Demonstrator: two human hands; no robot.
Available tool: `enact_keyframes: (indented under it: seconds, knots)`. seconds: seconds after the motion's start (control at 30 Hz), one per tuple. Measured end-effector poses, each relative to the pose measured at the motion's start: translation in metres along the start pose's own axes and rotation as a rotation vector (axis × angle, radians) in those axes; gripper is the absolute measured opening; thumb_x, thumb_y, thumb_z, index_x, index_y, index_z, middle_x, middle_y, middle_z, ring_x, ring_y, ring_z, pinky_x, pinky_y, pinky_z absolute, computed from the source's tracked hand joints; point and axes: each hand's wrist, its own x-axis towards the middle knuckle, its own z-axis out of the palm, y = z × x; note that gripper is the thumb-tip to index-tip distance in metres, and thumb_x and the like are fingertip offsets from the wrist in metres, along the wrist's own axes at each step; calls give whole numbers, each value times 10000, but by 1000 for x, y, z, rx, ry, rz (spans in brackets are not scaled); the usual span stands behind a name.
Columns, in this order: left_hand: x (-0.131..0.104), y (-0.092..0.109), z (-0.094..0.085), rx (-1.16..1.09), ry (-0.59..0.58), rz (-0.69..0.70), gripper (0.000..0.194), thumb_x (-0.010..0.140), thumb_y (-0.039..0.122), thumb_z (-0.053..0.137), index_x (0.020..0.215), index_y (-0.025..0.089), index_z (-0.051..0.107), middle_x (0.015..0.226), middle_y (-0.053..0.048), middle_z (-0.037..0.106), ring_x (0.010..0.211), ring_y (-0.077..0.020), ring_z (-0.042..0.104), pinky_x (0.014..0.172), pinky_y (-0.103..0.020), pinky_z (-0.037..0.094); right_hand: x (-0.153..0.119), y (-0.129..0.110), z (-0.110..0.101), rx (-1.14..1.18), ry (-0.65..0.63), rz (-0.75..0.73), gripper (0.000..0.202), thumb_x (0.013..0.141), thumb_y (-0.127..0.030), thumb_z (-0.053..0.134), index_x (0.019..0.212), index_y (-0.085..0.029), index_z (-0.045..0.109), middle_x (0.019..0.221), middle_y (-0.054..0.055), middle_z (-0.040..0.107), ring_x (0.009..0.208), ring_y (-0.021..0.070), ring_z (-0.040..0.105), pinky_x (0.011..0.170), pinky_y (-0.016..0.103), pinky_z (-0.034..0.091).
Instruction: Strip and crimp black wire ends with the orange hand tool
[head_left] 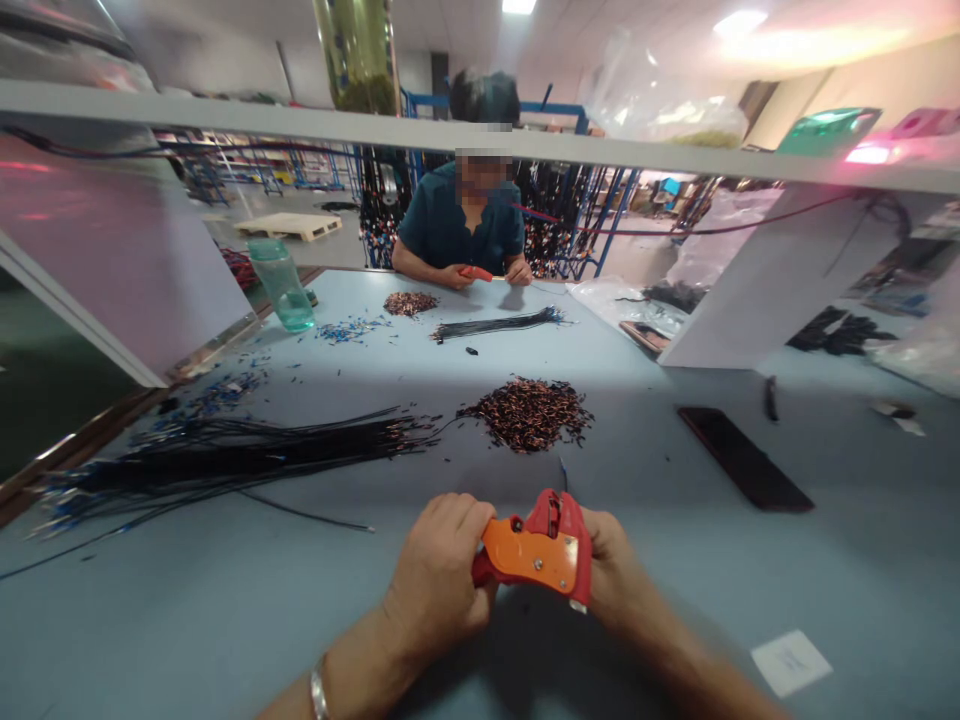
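My left hand (442, 560) is wrapped around the handles of a wire stripper (529, 555) with an orange side plate and red body. The tool lies level above the table, its jaws to the right. At the jaw end my right hand (619, 565) is closed, its fingertips hidden behind the red head. A thin wire (563, 474) with a blue tip sticks up behind that head, by the right fingers. Beyond the tool is a heap of small black and copper-coloured pieces (529, 413). Left of it lies a bundle of black wires (262, 450) with blue-tipped ends.
A dark phone (742, 458) and a white paper square (792, 662) lie on the right. Across the table a person (461, 225) holds a red tool near another wire bundle (499, 323). A green bottle (281, 285) stands at back left. A shelf (480, 130) spans overhead.
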Motion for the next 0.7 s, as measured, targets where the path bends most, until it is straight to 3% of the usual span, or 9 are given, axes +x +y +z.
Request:
enact_keyframes:
  seconds: [0.3,0.7]
  knots:
    - [-2,-2,1,31,9,-7,102,658,101,517,708,188,496,639,-43,557,584,-178,459,566,-297,334,0,-2,1,66,-5,-21,217,766,-234,600,561,-167,574,540,-39,504,487,81,418,473,180,385]
    - [-1,-4,-3,47,-6,23,187,725,185,570,607,206,427,519,0,503,460,-125,415,488,-273,249,0,-10,2,188,-64,107,166,695,-173,577,544,-180,509,547,-35,543,495,93,463,478,192,400]
